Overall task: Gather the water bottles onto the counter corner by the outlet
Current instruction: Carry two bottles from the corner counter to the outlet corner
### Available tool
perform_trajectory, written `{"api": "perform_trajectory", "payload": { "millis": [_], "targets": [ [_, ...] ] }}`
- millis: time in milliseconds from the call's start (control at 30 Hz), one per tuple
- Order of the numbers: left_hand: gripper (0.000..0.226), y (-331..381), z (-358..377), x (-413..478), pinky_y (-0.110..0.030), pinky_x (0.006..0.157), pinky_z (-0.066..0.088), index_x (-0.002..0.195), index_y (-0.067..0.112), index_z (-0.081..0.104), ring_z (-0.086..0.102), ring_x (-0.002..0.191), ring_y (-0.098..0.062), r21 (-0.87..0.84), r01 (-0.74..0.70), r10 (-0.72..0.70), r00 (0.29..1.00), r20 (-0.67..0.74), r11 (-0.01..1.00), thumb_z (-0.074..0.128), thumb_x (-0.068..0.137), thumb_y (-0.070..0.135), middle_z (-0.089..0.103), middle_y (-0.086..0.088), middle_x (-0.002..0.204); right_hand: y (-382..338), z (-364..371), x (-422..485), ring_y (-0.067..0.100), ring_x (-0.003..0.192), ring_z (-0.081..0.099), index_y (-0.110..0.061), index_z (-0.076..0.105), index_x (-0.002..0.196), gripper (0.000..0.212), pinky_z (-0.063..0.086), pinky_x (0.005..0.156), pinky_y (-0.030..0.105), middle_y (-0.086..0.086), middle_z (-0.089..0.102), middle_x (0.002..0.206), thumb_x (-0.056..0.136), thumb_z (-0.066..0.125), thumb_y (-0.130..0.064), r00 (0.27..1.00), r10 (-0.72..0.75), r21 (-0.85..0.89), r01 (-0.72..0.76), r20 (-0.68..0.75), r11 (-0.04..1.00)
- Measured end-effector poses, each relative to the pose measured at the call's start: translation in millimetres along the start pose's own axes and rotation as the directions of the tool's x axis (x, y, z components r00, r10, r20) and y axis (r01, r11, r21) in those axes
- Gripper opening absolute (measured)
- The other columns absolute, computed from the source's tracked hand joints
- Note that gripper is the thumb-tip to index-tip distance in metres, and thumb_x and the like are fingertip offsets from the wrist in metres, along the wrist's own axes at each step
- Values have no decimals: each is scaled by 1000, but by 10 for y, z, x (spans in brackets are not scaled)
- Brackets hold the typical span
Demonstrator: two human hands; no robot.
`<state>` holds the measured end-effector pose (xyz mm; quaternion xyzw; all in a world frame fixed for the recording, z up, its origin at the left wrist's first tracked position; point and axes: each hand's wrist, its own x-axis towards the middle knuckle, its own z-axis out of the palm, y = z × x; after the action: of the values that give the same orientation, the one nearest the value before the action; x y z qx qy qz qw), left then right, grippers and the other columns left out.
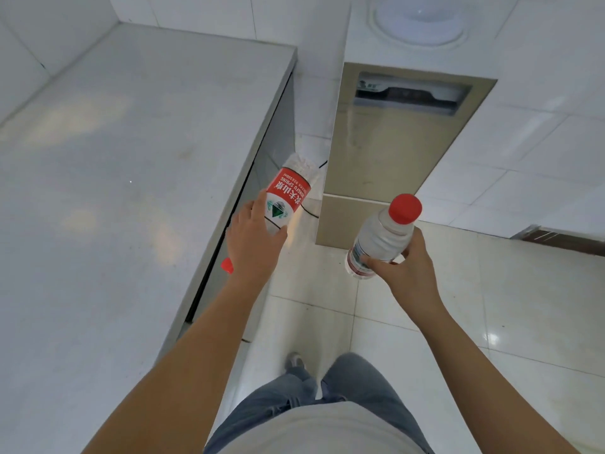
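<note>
My left hand (254,239) grips a clear water bottle with a red label (288,191), held tilted with its base pointing away and its red cap (227,266) showing below my wrist, just off the counter's edge. My right hand (406,267) holds a second water bottle (381,239) around its lower half, red cap (405,208) pointing up, over the floor. The pale stone counter (108,178) fills the left side, its far corner (131,31) meeting the tiled wall. No outlet is visible.
A beige metal water dispenser cabinet (389,152) stands ahead on the right, a white dome on its top. A narrow gap with a black cable separates it from the counter. Glossy tiled floor (491,306) lies under me, with my legs and a shoe at the bottom.
</note>
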<state>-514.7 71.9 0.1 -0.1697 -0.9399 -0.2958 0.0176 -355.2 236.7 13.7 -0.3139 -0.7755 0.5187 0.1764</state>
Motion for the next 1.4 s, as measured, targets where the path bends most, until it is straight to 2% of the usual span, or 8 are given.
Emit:
{"api": "perform_trajectory", "payload": {
  "millis": [133, 433, 567, 667, 833, 1000, 1133, 1400],
  "targets": [
    [67, 116, 51, 513, -40, 93, 41, 136, 19, 34, 49, 112, -26, -8, 7, -7, 1000, -30, 1000, 66, 80, 32, 52, -12, 124, -116, 100, 506, -21, 83, 51, -25, 39, 123, 66, 40, 59, -3, -32, 47, 97, 69, 77, -23, 1000, -15, 5, 15, 23, 1000],
    [69, 398, 180, 1557, -39, 89, 42, 138, 15, 34, 50, 111, -27, -47, 98, -106, 975, -195, 994, 66, 80, 31, 52, -14, 125, -274, 364, 1770, -17, 85, 54, -36, 36, 113, 64, 40, 59, -4, -31, 47, 97, 67, 79, -22, 972, -86, 23, 83, 218, 996],
    [70, 519, 210, 2006, -40, 88, 42, 139, 14, 33, 49, 111, -28, -40, 157, -162, 951, -263, 987, 66, 80, 30, 52, -15, 125, -406, 423, 2367, -1, 83, 55, -30, 38, 117, 63, 44, 52, 2, -24, 49, 96, 68, 78, -25, 925, -136, 20, 138, 354, 990],
    [70, 538, 218, 2255, -40, 89, 43, 140, 15, 32, 49, 113, -28, -29, 234, -231, 921, -314, 972, 66, 80, 29, 51, -15, 127, -534, 469, 2749, 3, 92, 54, -31, 38, 120, 65, 42, 74, 8, -18, 51, 104, 69, 78, -27, 879, -154, 28, 158, 451, 987],
    [69, 453, 192, 2481, -40, 87, 43, 139, 15, 34, 50, 111, -28, -1, 347, -320, 864, -389, 938, 66, 80, 28, 53, -15, 125, -749, 662, 3173, 2, 93, 55, -32, 38, 120, 63, 43, 71, 5, -24, 51, 97, 72, 76, -19, 783, -146, 81, 123, 605, 989],
    [70, 216, 104, 2632, -40, 87, 44, 140, 19, 33, 50, 111, -27, 6, 461, -414, 802, -430, 887, 67, 79, 31, 53, -12, 126, -917, 949, 3441, 13, 97, 58, -24, 41, 123, 64, 50, 87, 30, -10, 57, 102, 70, 77, -17, 754, -149, 93, 117, 639, 989],
    [70, -5, 46, 2816, -43, 89, 46, 139, 20, 32, 50, 113, -26, -14, 532, -482, 756, -443, 847, 67, 79, 32, 52, -12, 127, -1077, 1254, 3653, 3, 84, 57, -34, 36, 110, 55, 45, 76, 18, -18, 54, 92, 73, 75, -23, 752, -225, 92, 215, 620, 972],
    [71, -457, -53, 3483, -42, 91, 45, 139, 21, 33, 50, 114, -26, -14, 564, -517, 747, -418, 826, 68, 78, 32, 52, -10, 129, -1438, 1931, 4168, 8, 88, 57, -32, 38, 111, 56, 43, 73, 17, -21, 54, 93, 71, 76, -22, 790, -242, 112, 217, 563, 970]
  ]
}}
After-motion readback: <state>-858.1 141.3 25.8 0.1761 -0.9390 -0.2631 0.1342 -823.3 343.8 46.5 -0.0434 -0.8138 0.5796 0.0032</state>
